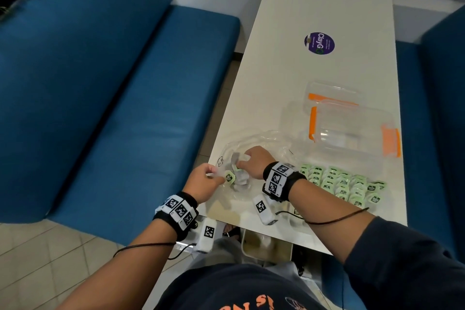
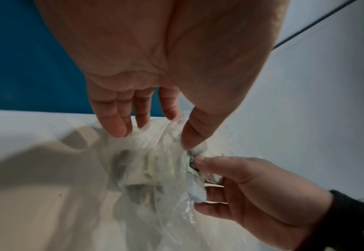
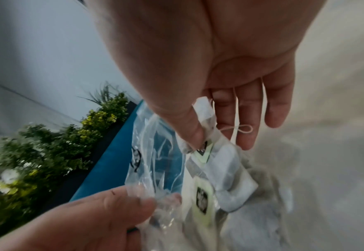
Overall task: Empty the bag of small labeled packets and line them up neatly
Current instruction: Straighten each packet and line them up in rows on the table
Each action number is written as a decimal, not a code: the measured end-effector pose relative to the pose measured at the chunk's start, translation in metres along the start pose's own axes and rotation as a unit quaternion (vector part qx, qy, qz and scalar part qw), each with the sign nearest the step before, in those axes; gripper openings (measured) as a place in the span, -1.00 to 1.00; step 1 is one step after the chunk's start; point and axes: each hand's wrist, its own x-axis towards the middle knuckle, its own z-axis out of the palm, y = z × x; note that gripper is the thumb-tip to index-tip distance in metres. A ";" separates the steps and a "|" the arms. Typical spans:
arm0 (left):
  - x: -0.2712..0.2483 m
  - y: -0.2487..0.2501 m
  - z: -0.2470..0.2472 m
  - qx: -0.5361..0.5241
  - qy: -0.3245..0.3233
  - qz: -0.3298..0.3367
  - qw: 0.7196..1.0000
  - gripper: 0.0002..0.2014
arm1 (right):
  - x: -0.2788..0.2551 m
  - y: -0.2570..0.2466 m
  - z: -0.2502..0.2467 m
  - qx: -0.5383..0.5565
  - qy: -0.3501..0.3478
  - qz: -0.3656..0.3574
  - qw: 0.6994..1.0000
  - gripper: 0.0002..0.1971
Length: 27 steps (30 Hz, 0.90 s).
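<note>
**Both hands at the bag, rows of packets waiting alongside**

The clear plastic bag (image 1: 254, 145) lies crumpled at the near left corner of the white counter (image 1: 314, 7), a few pale-green labeled packets (image 1: 229, 177) showing through it, their print too blurred to read. Left hand (image 1: 205, 178) pinches the bag's edge between thumb and forefinger. Right hand (image 1: 254, 160) is in at the mouth; from the head view its fingers are hidden, but the right wrist view shows thumb and forefinger pinching a packet (image 3: 204, 152), other fingers (image 3: 277, 108) straight, a rubber band (image 3: 244, 129) looped over them. Behind the right wrist, rows of lined-up packets (image 1: 342, 184), partly covered by the forearm. Beyond them, a clear container with orange clips (image 1: 352, 128).
</note>
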 end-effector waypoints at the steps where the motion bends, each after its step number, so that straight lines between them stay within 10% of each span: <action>1: 0.000 0.000 -0.001 0.004 -0.002 -0.004 1.000 -0.77 | -0.002 0.002 -0.003 -0.007 0.009 -0.007 1.000 -0.57; 8: -0.002 0.002 -0.008 0.060 -0.009 0.005 0.998 -0.63 | -0.038 0.010 -0.032 0.005 0.070 -0.070 0.995 -0.77; 15: -0.021 0.034 -0.016 -0.018 0.126 0.081 0.989 -0.80 | -0.061 0.021 -0.055 0.052 0.115 -0.120 0.985 -0.63; 23: -0.027 0.080 -0.006 -0.186 -0.143 0.070 0.970 -0.58 | -0.100 0.008 -0.091 0.093 0.018 -0.202 0.975 -0.77; 27: -0.032 0.095 0.006 -0.214 -0.328 0.080 0.917 -0.42 | -0.108 0.003 -0.094 0.098 -0.017 -0.231 0.968 -0.78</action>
